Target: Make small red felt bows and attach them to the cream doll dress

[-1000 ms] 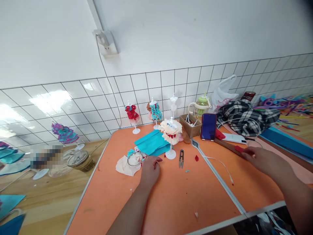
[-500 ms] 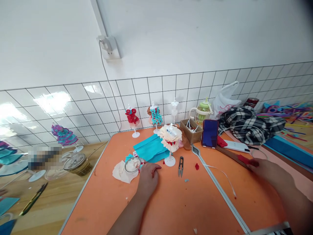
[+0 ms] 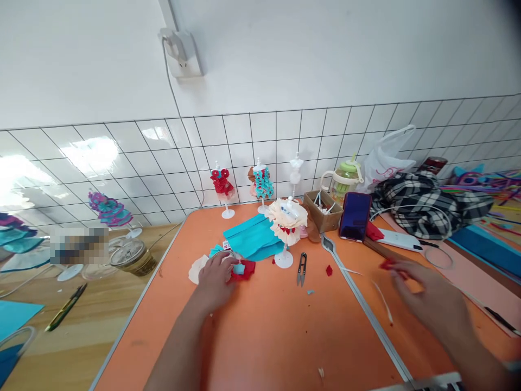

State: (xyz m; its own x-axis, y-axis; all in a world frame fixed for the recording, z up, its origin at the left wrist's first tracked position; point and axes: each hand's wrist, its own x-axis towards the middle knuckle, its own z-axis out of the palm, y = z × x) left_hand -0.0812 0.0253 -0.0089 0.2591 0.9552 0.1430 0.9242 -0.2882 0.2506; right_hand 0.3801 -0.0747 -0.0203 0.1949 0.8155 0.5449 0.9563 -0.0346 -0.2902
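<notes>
My left hand (image 3: 215, 278) rests on a small pile at the left of the orange table, its fingers curled over a round clear ring (image 3: 224, 253) that they mostly hide. Cream crepe paper (image 3: 196, 268) shows to its left, and red paper (image 3: 246, 270) with a light blue scrap (image 3: 238, 269) to its right. Between the fingertips of my right hand (image 3: 427, 296) is a small red scrap of paper (image 3: 388, 264), above the table's right side. A small dress form with a ruffled cream paper skirt (image 3: 287, 214) stands between the hands. Thread snips (image 3: 302, 270) lie in front of it.
Blue paper sheets (image 3: 254, 237) lie behind. Dress forms in red (image 3: 222, 182) and turquoise (image 3: 263, 182) stand by the tiled wall. A cardboard box (image 3: 323, 212), a phone (image 3: 355, 216), a green-lidded bottle (image 3: 347, 179) and checked cloth (image 3: 427, 203) fill the back right.
My left hand has moved left onto the ring, uncovering the red paper. My right hand has lifted off the brown strip and come left with a red scrap. The view has shifted slightly.
</notes>
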